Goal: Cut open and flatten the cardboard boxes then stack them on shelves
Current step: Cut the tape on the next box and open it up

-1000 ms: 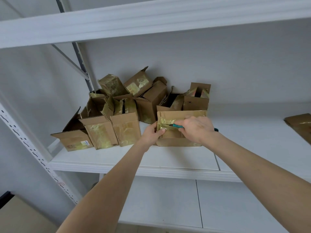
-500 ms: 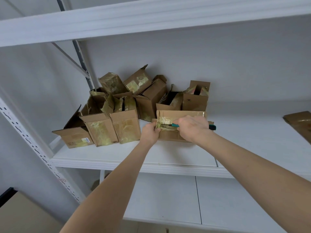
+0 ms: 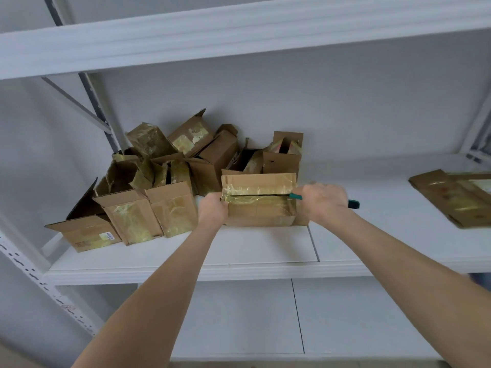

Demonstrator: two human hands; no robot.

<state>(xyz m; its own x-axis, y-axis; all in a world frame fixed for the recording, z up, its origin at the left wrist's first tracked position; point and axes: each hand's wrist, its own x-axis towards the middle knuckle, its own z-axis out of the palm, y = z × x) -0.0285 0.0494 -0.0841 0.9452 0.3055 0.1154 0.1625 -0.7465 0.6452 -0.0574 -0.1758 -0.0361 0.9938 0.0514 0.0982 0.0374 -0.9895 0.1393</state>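
A taped brown cardboard box (image 3: 259,208) stands on the white shelf (image 3: 265,251), its taped face toward me with a dark slit running along the tape seam. My left hand (image 3: 212,211) grips the box's left end. My right hand (image 3: 322,201) holds a teal-handled cutter (image 3: 353,203) at the right end of the slit; its blade tip is level with the seam.
A heap of several opened, taped boxes (image 3: 148,192) crowds the shelf's left and back. Flattened cardboard (image 3: 457,196) lies at the far right. The upper shelf beam (image 3: 239,35) hangs overhead, a lower shelf (image 3: 265,314) below, and a perforated upright (image 3: 39,282) at left.
My right hand has drawn the cutter rightward along the tape seam, from the box's left part to its right end, leaving an open slit. The left hand keeps its hold.
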